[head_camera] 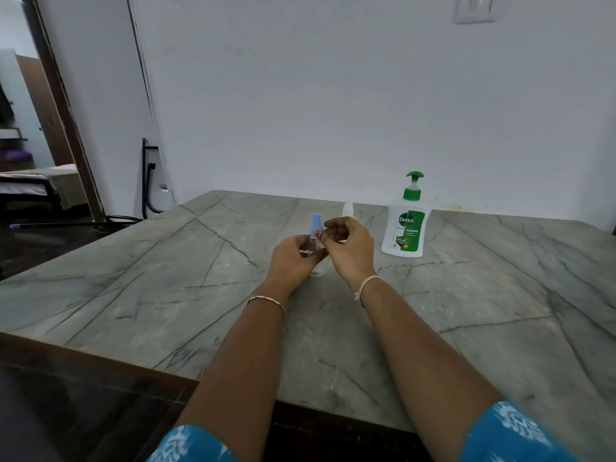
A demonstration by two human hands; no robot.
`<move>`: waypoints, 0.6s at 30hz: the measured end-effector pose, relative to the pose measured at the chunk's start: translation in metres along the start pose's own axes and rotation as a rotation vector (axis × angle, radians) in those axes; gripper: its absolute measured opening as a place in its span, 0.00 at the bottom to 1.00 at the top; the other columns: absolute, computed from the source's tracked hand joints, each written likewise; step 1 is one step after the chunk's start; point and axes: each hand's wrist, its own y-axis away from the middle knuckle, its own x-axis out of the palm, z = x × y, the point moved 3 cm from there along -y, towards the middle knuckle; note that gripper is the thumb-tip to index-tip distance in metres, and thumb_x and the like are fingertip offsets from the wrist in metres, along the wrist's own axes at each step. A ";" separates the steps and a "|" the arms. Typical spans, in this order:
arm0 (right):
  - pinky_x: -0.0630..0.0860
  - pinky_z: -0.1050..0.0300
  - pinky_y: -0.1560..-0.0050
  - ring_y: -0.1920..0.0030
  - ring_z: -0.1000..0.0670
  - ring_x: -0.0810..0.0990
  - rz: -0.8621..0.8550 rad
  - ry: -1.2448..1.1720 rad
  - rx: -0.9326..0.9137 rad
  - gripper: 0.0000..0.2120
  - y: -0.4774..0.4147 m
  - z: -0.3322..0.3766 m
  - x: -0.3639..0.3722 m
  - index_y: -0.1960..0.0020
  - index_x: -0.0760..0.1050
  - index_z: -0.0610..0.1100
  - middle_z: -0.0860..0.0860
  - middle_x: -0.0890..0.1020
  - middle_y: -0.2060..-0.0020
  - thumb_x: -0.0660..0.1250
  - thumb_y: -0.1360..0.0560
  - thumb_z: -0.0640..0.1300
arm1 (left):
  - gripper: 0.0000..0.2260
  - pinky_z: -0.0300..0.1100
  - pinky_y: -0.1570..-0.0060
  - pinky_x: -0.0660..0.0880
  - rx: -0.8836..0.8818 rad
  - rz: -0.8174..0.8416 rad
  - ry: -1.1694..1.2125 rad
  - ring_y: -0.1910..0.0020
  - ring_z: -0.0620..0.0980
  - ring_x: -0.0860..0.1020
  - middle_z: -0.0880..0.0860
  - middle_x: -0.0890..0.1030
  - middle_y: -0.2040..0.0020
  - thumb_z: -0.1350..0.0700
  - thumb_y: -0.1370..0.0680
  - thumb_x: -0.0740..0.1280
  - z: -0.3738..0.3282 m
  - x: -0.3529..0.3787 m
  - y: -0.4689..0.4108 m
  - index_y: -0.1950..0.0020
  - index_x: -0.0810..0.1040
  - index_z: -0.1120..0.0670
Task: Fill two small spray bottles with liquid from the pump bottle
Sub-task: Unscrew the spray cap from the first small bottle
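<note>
At the middle of the table (466,311), you hold a small clear spray bottle (315,241) with a blue cap (316,224). It stands upright, its base down at or just above the stone; the blur there hides whether it touches. Your left hand (293,258) is wrapped around the clear body, fingers closed on it. Your right hand (350,243) is just beside it on the right, fingers curled with the tips pinched near the neck below the blue cap; whether they grip the bottle or only touch it, you cannot tell from here.

Behind your right hand stands the second spray bottle (347,208), pale and clear-capped, mostly hidden by your knuckles. To its right, near but apart, is the pump bottle (405,228): white body, green pump head, upright, nozzle facing roughly toward you. Its green label reads "Dettol" and "ORIGINAL", with "99.99%" lower down; the smaller print is too fine to read.

A thin bangle (266,300) sits on your left wrist and a pale thread band (368,283) on your right. Blue patterned sleeves (513,431) show at the bottom edge. The table is grey-green stone with dark veins and a dark wood border, set against a plain white wall (333,95) that carries a switch plate (473,8) at upper right.
</note>
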 end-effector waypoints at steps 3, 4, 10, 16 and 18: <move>0.71 0.74 0.60 0.57 0.55 0.80 0.002 0.029 0.009 0.06 -0.001 -0.006 -0.005 0.49 0.82 0.40 0.50 0.83 0.56 0.67 0.22 0.39 | 0.15 0.37 0.53 0.71 -0.007 -0.004 -0.009 0.54 0.47 0.79 0.50 0.82 0.52 0.51 0.27 0.74 0.000 0.002 0.000 0.44 0.81 0.56; 0.71 0.75 0.60 0.56 0.55 0.80 0.011 0.037 0.021 0.08 -0.001 -0.007 -0.006 0.48 0.82 0.41 0.50 0.84 0.55 0.66 0.21 0.42 | 0.15 0.37 0.53 0.71 -0.007 -0.004 -0.012 0.54 0.47 0.79 0.50 0.82 0.52 0.51 0.27 0.74 0.001 0.003 -0.001 0.44 0.80 0.56; 0.72 0.73 0.56 0.56 0.58 0.79 0.045 0.061 -0.029 0.13 -0.001 -0.004 0.002 0.47 0.80 0.45 0.56 0.81 0.58 0.75 0.28 0.47 | 0.15 0.36 0.55 0.73 0.003 0.023 -0.027 0.52 0.48 0.80 0.52 0.83 0.51 0.56 0.26 0.72 -0.002 0.003 -0.003 0.41 0.80 0.58; 0.73 0.72 0.54 0.55 0.57 0.78 -0.014 -0.055 -0.015 0.12 -0.005 0.007 0.000 0.42 0.78 0.43 0.53 0.81 0.54 0.71 0.24 0.43 | 0.13 0.29 0.61 0.72 0.002 0.016 -0.004 0.55 0.46 0.79 0.49 0.81 0.54 0.54 0.27 0.73 -0.004 0.001 0.000 0.45 0.81 0.56; 0.72 0.73 0.54 0.55 0.60 0.77 -0.083 -0.151 -0.007 0.11 -0.007 0.012 -0.011 0.41 0.77 0.44 0.54 0.81 0.53 0.69 0.23 0.43 | 0.14 0.33 0.56 0.73 -0.002 0.011 -0.003 0.54 0.46 0.79 0.49 0.81 0.54 0.53 0.27 0.74 -0.004 0.001 0.000 0.44 0.80 0.56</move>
